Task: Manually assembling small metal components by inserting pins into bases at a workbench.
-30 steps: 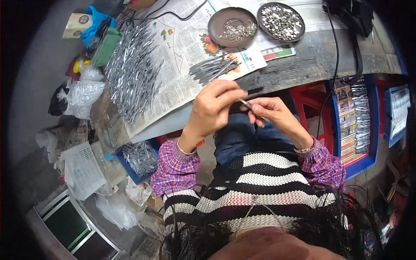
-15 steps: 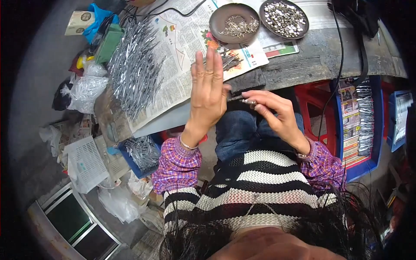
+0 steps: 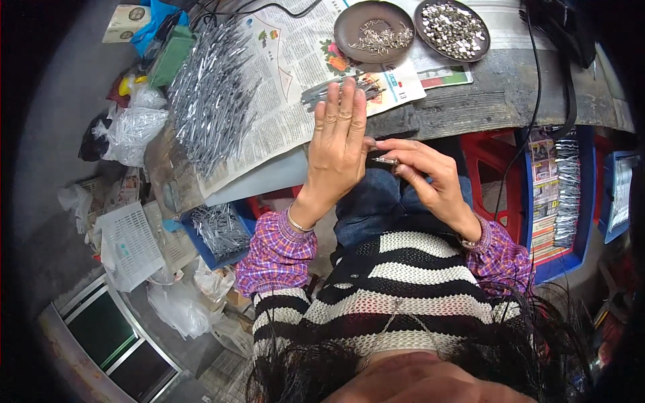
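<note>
The hands point(image 3: 338, 149) have drawn closer, the right point(image 3: 435, 173) pinching a metal piece point(image 3: 385, 161).

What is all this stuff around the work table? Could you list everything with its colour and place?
Table: one, grey, across the top
Newspaper: overlapping sheets, mostly white, on the table
Dishes: two, dark brown, top centre-right, holding small pieces
Metal strips: two piles, uncountable, grey, on the newspaper
Box: one, green, upper left
Plastic bags: several, clear and black, left
Basket: at least one, white, lower left
Trays: three, blue, one left, two right
Cables: at least two, black, top
Metal piece: at least one, silvery, centre
Sleeves: two, purple check, lower centre
Left hand: one, bare, centre, fingers extended
Right hand: one, bare, centre-right, pinching the metal piece
</note>
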Available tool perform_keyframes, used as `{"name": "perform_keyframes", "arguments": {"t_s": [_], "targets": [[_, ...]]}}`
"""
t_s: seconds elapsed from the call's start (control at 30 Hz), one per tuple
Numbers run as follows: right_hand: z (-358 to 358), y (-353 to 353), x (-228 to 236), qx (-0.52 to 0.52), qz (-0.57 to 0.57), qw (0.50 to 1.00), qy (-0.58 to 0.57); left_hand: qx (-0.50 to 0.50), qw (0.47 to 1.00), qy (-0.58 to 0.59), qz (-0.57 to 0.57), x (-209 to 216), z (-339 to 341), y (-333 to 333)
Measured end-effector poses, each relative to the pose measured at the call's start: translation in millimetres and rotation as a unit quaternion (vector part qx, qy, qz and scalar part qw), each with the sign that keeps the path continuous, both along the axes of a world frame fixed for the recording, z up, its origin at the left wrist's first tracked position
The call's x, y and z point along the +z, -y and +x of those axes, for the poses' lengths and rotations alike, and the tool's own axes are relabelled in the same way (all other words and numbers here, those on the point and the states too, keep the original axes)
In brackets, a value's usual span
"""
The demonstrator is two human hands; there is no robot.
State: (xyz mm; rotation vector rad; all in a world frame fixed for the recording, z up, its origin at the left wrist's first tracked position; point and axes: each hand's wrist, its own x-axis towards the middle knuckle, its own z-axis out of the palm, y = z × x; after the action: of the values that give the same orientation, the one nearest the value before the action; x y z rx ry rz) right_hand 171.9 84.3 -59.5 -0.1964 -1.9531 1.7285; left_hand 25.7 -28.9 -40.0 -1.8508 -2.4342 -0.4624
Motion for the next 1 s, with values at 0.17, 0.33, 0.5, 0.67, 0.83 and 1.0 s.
{"name": "perform_keyframes", "arguments": {"t_s": [0.17,0.33,0.5,0.67,0.83,1.0], "targets": [[4.8,1.0,4.0,0.016,-0.115,0.992,0.055,0.079,0.685,0.691,0.218,6.3,-24.1,12.3],[5.1,1.6,-4.1,0.02,-0.139,0.986,0.09,0.041,0.215,0.911,0.349,-8.1,-52.0,16.6],[4.6,1.3,-6.8,0.036,-0.137,0.984,0.107,0.037,0.187,0.907,0.376,-14.6,-49.5,21.6],[4.0,1.7,-11.0,0.055,-0.161,0.978,0.118,0.029,0.196,0.906,0.374,-14.4,-49.2,21.5],[5.7,0.8,-14.0,0.054,-0.248,0.959,0.128,-0.003,0.22,0.903,0.369,-16.0,-47.1,20.0],[5.9,-2.3,-15.9,0.054,-0.275,0.951,0.129,-0.015,0.297,0.886,0.355,-11.1,-47.3,18.3]]}}
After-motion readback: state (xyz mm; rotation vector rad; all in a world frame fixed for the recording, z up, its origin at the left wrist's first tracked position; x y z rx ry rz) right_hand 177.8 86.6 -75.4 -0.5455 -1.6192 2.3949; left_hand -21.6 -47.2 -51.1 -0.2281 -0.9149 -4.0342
